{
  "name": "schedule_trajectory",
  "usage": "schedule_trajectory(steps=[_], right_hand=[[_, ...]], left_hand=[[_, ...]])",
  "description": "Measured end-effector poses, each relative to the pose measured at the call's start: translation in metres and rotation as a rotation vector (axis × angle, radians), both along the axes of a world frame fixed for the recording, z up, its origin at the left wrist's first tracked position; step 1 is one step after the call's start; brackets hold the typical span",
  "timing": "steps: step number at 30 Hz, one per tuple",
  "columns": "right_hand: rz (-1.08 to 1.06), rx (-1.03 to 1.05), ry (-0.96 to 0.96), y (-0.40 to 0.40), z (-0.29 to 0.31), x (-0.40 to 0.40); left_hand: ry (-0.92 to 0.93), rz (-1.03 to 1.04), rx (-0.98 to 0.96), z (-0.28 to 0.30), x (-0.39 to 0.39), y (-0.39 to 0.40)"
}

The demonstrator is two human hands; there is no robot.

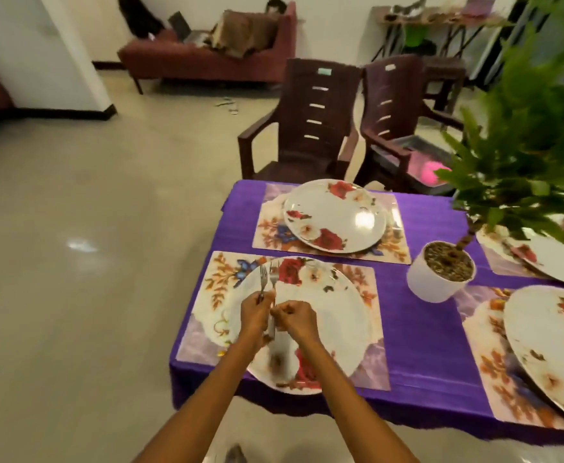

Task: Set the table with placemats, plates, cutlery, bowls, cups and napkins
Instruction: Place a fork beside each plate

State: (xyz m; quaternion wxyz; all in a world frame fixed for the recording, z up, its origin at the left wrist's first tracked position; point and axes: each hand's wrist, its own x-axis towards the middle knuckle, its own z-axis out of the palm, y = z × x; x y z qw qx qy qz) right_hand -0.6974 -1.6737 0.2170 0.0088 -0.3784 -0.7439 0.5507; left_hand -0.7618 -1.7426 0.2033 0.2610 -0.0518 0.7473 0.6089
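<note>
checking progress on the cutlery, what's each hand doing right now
Left hand: closed, gripping the forks.
Right hand: fingers curled, pinching a fork handle.

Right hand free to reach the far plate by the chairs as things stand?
Probably not yet: the right hand pinches the forks that the left hand grips. The path to the far plate looks open.

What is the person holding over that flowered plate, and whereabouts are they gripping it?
Two forks, tines up. The left hand grips their handles; the right hand pinches at the handles lower down, over the near plate.
</note>
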Motion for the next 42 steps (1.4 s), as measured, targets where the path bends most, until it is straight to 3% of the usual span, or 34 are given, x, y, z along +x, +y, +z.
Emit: schedule_trajectory(steps=[7, 16, 30, 38, 42], right_hand=[[0.168, 0.023, -0.118, -0.078, -0.008, -0.083], [0.246, 0.161, -0.314, -0.115, -0.033, -0.123], [0.199, 0.264, -0.304, -0.126, -0.043, -0.131], [0.165, 0.127, -0.3, -0.124, -0.049, -0.126], [0.043, 0.106, -0.16, -0.121, -0.045, -0.121]], left_hand=[[0.033, 0.133, -0.097, -0.012, -0.069, -0.092], [0.09, -0.145, -0.322, -0.034, -0.123, -0.135], [0.186, -0.188, -0.463, -0.037, -0.124, -0.139], [0.199, -0.261, -0.497, -0.04, -0.127, -0.139], [0.295, -0.171, -0.475, -0.035, -0.116, -0.137]])
